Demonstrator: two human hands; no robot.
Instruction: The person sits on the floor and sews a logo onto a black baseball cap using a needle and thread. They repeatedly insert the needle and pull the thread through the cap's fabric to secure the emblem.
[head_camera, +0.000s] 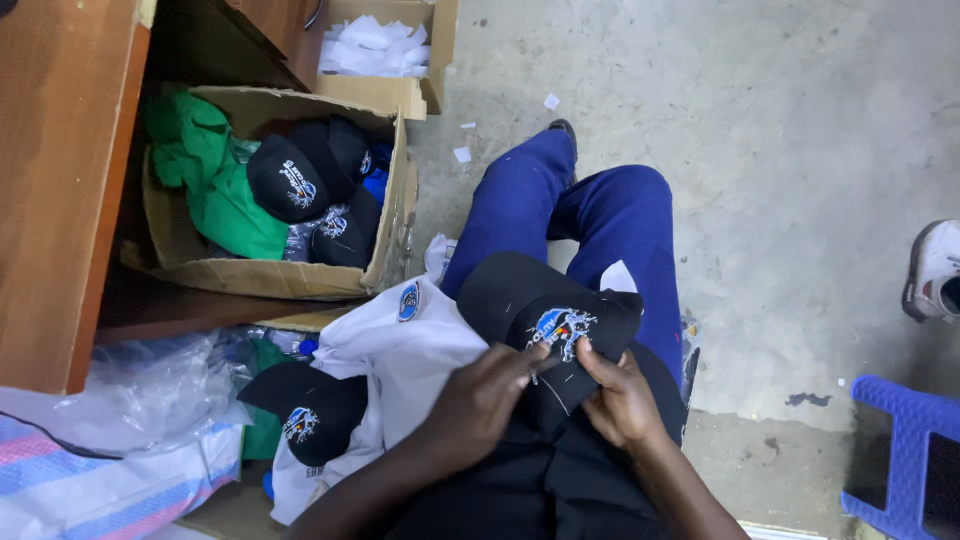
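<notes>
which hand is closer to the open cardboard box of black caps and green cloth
Left. The left hand grips the black embroidered cap on the lap, on the side toward the cardboard box. The right hand holds the cap's far side, farther from the box.

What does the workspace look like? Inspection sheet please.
Surface: grey concrete floor, paper scraps on it.
Job's things: black cap with an embroidered emblem, on the lap.
Clutter: cardboard box of black caps and green cloth; white shirt; another cap; plastic bags.
Grips: left hand and right hand both pinch the cap at the emblem.
Cables: nothing seen.
Surroundings: wooden desk, blue plastic stool, someone's white shoe.
</notes>
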